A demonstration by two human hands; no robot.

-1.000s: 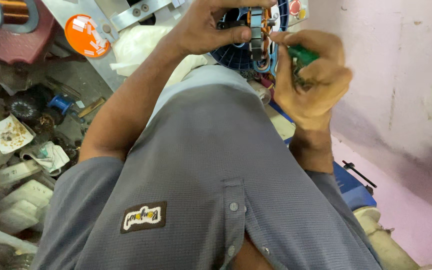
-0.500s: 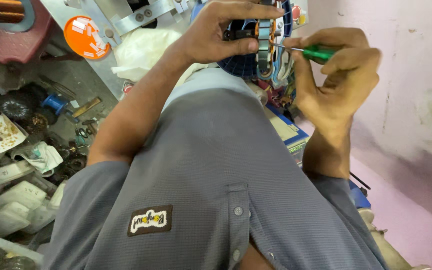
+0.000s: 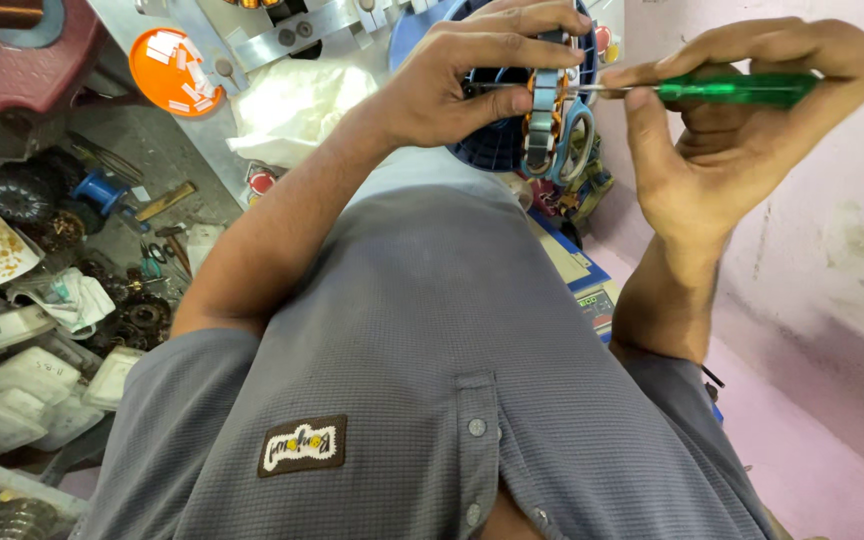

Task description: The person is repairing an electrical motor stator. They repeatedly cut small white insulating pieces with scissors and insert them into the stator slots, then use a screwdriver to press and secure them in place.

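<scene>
1. Since the earlier frame, both hands have drawn apart, and the screwdriver [image 3: 732,88] now lies level.
2. At top centre, the left hand [image 3: 472,75] is clamped around a motor stator [image 3: 550,110].
3. At upper right, the right hand [image 3: 742,130] pinches the green handle, with the shaft tip touching the stator.
4. An orange disc [image 3: 174,70] sits at upper left.
5. A grey shirt [image 3: 432,400] fills the lower frame.
</scene>
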